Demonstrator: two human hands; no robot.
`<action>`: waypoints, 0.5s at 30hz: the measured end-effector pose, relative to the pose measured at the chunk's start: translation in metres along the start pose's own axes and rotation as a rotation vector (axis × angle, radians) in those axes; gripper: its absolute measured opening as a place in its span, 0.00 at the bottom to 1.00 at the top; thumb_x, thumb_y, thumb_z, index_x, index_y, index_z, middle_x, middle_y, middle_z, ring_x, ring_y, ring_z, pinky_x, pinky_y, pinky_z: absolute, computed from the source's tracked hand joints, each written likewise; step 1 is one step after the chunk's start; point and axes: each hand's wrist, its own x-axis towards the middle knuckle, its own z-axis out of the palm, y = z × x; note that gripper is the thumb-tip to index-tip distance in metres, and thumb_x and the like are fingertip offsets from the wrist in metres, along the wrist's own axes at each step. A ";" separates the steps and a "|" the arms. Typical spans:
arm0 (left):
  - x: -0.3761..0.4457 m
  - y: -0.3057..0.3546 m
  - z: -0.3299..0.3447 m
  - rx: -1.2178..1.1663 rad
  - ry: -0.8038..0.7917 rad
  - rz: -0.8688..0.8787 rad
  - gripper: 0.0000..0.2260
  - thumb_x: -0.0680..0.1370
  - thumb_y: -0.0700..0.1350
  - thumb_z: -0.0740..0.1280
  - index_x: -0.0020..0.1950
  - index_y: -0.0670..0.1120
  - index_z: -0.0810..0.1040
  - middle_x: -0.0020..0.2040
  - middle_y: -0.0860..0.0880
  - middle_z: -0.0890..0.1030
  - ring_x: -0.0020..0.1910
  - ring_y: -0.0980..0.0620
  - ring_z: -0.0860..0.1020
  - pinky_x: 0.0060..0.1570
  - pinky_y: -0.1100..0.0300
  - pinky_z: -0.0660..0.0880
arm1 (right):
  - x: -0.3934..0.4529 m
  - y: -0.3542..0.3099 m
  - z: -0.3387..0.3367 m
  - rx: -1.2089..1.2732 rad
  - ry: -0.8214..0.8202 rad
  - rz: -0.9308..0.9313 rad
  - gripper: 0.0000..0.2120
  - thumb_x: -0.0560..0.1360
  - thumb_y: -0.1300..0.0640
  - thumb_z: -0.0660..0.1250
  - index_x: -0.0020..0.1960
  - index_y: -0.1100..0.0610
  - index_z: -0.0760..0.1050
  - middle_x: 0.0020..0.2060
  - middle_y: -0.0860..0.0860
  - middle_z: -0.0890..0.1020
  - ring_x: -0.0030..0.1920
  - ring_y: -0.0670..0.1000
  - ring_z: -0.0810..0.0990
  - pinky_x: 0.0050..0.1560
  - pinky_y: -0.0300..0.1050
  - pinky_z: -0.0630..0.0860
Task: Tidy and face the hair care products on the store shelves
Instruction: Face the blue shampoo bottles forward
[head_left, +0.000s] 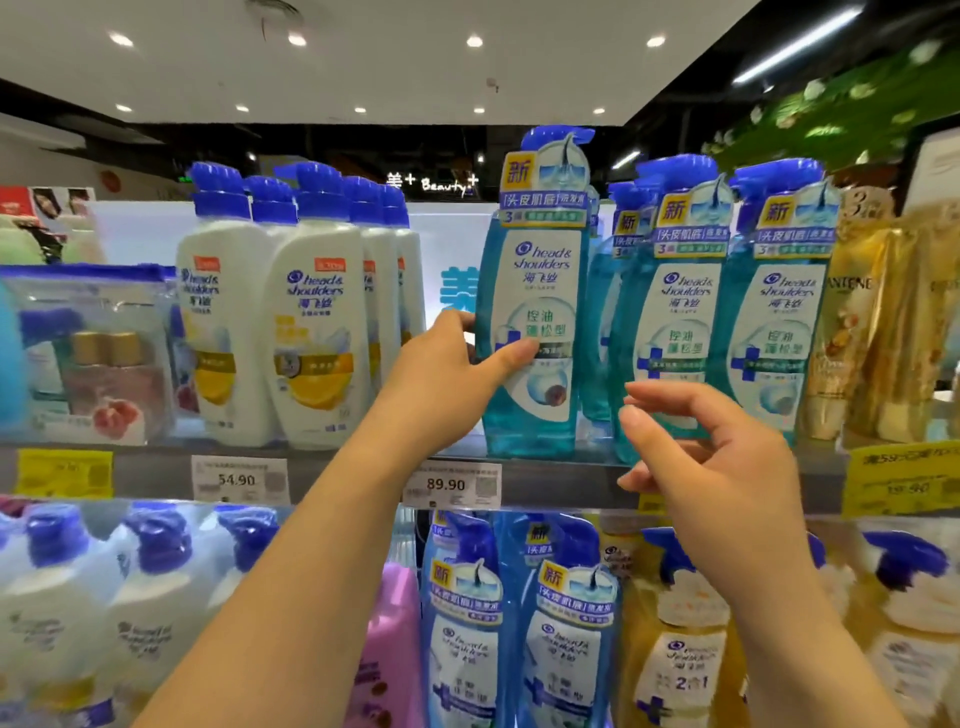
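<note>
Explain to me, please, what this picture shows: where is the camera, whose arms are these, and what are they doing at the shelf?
There is no machine here. One camera is worn on a person's head and looks forward and down, so the two bare arms are that person's own. They stand before a grey store shelf with paper price tags on its edge. On it stand white pump bottles with blue caps at the left and clear blue pump bottles with white labels at the right. The left hand grips one such blue shampoo bottle, thumb across its label, the label facing the camera. The right hand holds nothing; its fingers hang loosely curled in front of the neighbouring blue bottles.
</note>
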 end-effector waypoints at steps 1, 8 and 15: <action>0.001 0.001 -0.001 -0.005 -0.008 0.003 0.21 0.75 0.59 0.69 0.63 0.50 0.70 0.45 0.58 0.79 0.33 0.63 0.78 0.24 0.72 0.71 | -0.002 -0.001 0.003 -0.005 0.001 0.014 0.07 0.76 0.54 0.70 0.53 0.43 0.80 0.46 0.38 0.84 0.31 0.46 0.84 0.34 0.39 0.81; 0.001 0.003 0.000 -0.047 -0.083 0.037 0.20 0.76 0.58 0.68 0.63 0.51 0.69 0.48 0.56 0.78 0.42 0.62 0.78 0.29 0.72 0.76 | -0.014 -0.003 0.007 -0.058 0.063 0.089 0.07 0.77 0.53 0.69 0.54 0.46 0.80 0.45 0.34 0.83 0.30 0.47 0.84 0.32 0.37 0.80; -0.007 0.000 0.001 -0.110 -0.088 0.034 0.25 0.78 0.57 0.67 0.71 0.51 0.66 0.59 0.49 0.80 0.47 0.56 0.80 0.33 0.64 0.80 | -0.019 -0.012 0.018 -0.052 0.082 0.120 0.07 0.78 0.54 0.69 0.55 0.47 0.80 0.47 0.41 0.83 0.29 0.48 0.83 0.32 0.38 0.80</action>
